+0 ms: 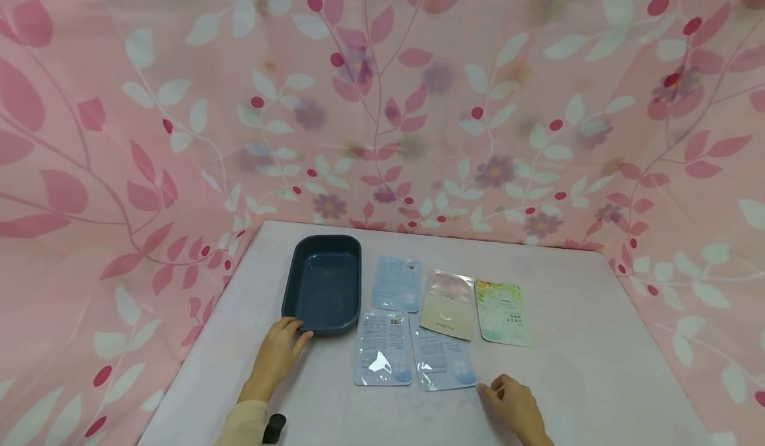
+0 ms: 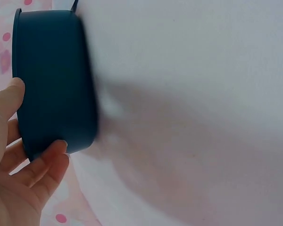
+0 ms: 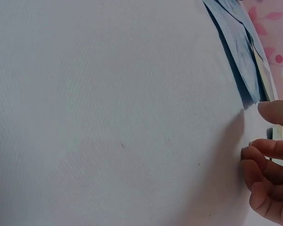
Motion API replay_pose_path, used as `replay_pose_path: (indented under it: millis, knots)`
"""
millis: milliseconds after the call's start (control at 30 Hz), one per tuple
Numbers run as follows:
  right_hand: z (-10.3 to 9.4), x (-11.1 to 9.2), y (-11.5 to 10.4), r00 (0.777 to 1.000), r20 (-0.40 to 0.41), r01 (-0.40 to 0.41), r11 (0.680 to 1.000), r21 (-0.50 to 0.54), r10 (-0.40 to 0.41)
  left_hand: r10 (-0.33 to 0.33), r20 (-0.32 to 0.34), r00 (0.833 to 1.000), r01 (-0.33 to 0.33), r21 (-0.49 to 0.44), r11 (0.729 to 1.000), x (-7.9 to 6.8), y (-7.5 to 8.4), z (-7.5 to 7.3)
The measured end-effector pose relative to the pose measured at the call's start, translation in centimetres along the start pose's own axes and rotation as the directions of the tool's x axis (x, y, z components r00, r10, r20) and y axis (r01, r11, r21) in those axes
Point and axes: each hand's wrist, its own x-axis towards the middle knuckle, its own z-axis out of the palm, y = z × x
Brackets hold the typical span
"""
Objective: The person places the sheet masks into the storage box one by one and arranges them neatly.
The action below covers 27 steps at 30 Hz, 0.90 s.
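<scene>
A dark blue rectangular tub (image 1: 323, 332) sits at the left of the table. My left hand (image 1: 279, 351) holds its near left corner; in the left wrist view the thumb (image 2: 14, 94) lies at the rim and the fingers (image 2: 49, 165) bend round the end. My right hand (image 1: 512, 403) is at the near corner of a blue flat sachet (image 1: 445, 363), thumb tip right by that corner, fingers loosely bent with nothing between them. A beige sachet (image 1: 448, 303) overlaps the top of this blue one.
Another blue sachet (image 1: 382, 350) lies beside it, and one more blue sachet (image 1: 397, 283) lies behind. To the right is a green sachet (image 1: 503, 313). A white cloth covers the table (image 1: 574, 340); a pink floral curtain (image 1: 418, 101) hangs behind and at the sides.
</scene>
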Motion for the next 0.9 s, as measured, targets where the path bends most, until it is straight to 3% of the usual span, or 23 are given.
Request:
replay_pose_path:
  millis: [200,600,800,900]
  knots:
    - [0.7,-0.3,-0.4,1.000,0.018,-0.025,0.995,0.095,0.023,-0.016,-0.003,1.000,0.016,0.000,1.000,-0.1,-0.3,0.3]
    - [1.9,-0.7,-1.3,0.997,0.055,-0.068,0.967,0.244,0.056,0.015,-0.076,0.997,-0.014,0.014,1.000,-0.5,-0.3,0.8]
    - [2.2,-0.8,-1.7,0.995,0.078,-0.077,0.960,0.271,0.057,0.024,-0.112,0.993,-0.026,-0.021,0.999,-0.5,-0.3,1.1]
    - [2.3,-1.1,-1.8,0.998,0.036,-0.066,0.976,0.208,0.060,0.020,-0.117,0.993,-0.025,-0.041,0.999,-0.5,-0.4,1.2]
